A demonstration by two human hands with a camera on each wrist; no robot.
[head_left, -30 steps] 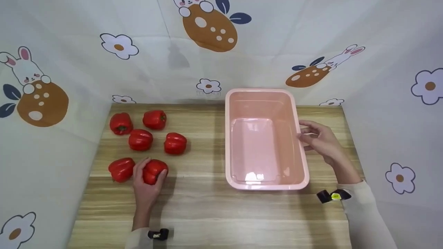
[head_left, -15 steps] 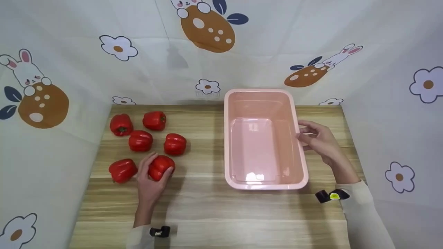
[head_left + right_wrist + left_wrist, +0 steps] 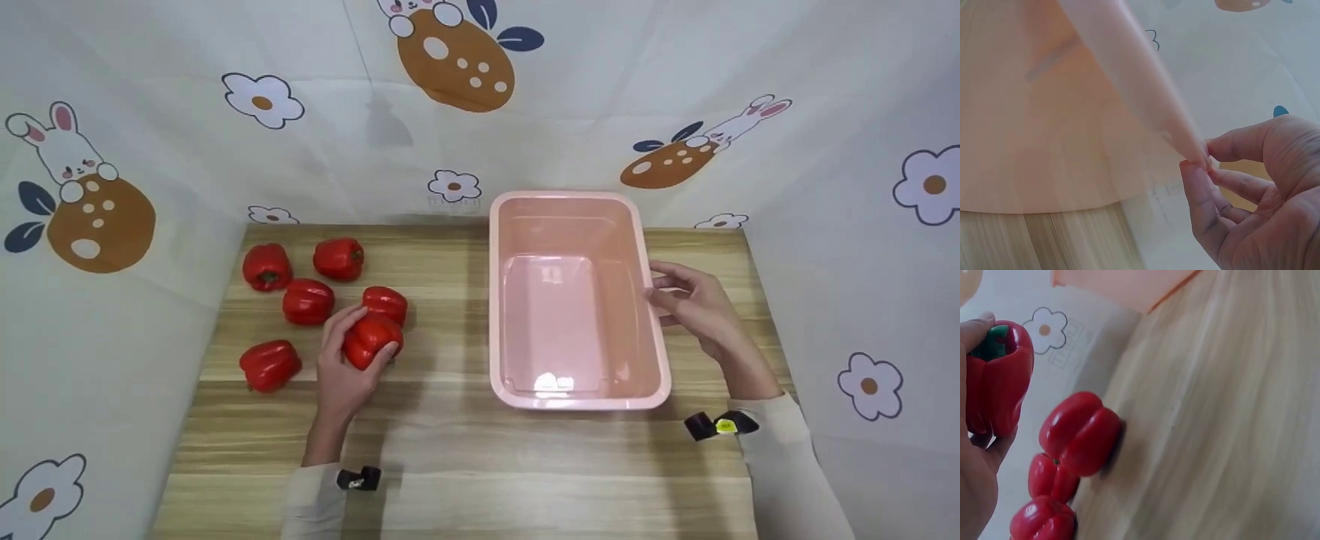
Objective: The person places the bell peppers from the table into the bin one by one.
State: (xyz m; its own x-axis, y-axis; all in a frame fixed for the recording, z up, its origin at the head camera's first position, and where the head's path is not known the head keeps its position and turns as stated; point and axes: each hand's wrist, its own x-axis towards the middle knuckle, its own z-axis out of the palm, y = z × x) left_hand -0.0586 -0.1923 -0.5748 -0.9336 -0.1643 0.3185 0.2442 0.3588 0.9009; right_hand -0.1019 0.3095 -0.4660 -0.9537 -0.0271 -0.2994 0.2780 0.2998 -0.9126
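Note:
My left hand [image 3: 343,379] grips a red bell pepper [image 3: 373,339], fingers on one side and thumb on the other. In the left wrist view this bell pepper [image 3: 1009,382] is off the table, its green stem showing beside a fingertip. Behind it in the head view, another red pepper [image 3: 388,300] is partly hidden. At the right, my right hand [image 3: 701,307] pinches the side rim of a deep pink plastic bin [image 3: 577,403]. The right wrist view shows thumb and fingertips meeting at the rim's edge [image 3: 1185,140]. Nothing lies inside the bin.
More red peppers lie on the left of the wooden table [image 3: 442,450]: one pepper [image 3: 270,365] nearer me, others [image 3: 307,301] towards the back. Patterned fabric walls [image 3: 337,165] enclose the back and both sides.
My left hand has lifted the bell pepper off the table and carried it right and away from me, in front of another pepper. The right hand and bin have stayed put.

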